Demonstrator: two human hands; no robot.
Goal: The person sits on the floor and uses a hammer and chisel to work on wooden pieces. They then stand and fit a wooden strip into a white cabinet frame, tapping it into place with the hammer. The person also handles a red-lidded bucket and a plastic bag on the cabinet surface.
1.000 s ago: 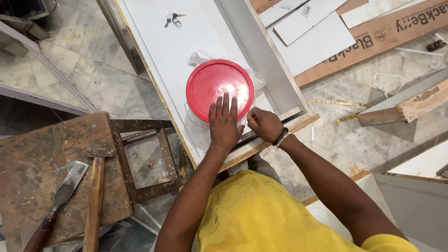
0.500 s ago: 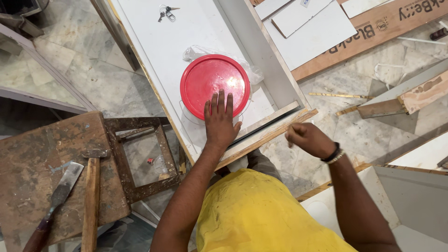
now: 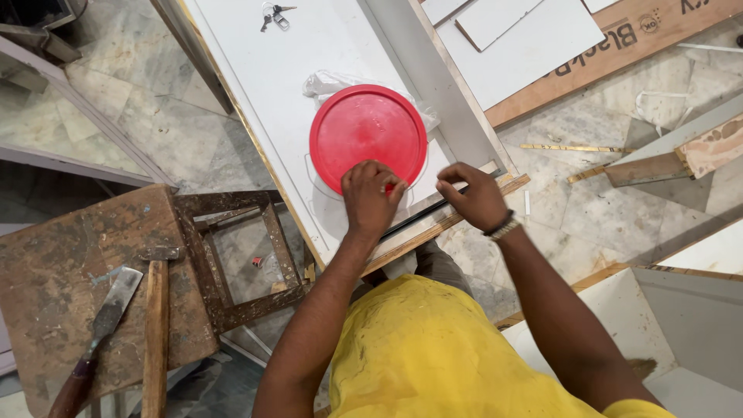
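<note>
Head view: I see the left hand (image 3: 371,193) with fingers curled, pinching at the near rim of the red round lid (image 3: 368,138), which lies flat on the white panel (image 3: 255,85) beside crumpled clear plastic (image 3: 329,81). The right hand (image 3: 474,195) is closed on a thin dark strip (image 3: 422,217) along the panel's near edge. In my judgement the lid could slide if the pinch slips; the keys (image 3: 272,14) lie well apart. The hammer (image 3: 155,325) and chisel (image 3: 97,340) rest untouched on the stool (image 3: 70,255).

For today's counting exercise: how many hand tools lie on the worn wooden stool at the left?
2: a hammer along the stool's near edge, and a chisel just left of it. More may lie out of frame.
</note>
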